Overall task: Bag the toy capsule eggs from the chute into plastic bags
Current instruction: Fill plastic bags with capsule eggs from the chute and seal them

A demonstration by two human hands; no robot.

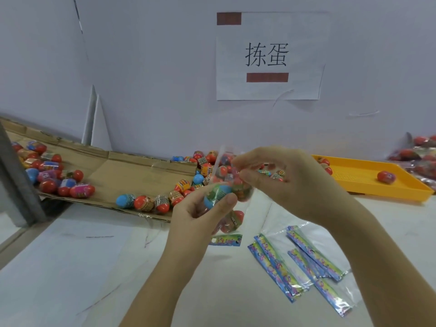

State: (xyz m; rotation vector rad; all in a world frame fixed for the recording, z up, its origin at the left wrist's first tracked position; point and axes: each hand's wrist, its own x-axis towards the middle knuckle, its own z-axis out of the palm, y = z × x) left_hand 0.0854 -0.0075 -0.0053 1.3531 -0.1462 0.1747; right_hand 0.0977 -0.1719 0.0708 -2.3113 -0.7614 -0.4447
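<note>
Pale wall behind, paper sign [271, 55] taped up; white worktop [70, 267] below.

Head view: cardboard chute [132, 171] slopes in from the left. Loose capsule eggs [144, 202] lie along it and bunch at its lower end.

Both hands are raised over the worktop with one plastic bag [221, 166] between them. Left hand [200, 215] has its fingers [226, 201] curled round the bag's lower part, on a blue egg [215, 197] inside. Right hand [290, 182] pinches the film near the top.

Risk: the film looks slick. If the right pinch slips, the mouth may fold and eggs could spill. A loose left grip could drop the bag.

Containers:
- held bag — several eggs, count unclear
- yellow tray [377, 192] — one egg [386, 177] clear, others at its far end
- flat bags [306, 263] — empty, near the right forearm
- filled bags [420, 159] — far right
</note>
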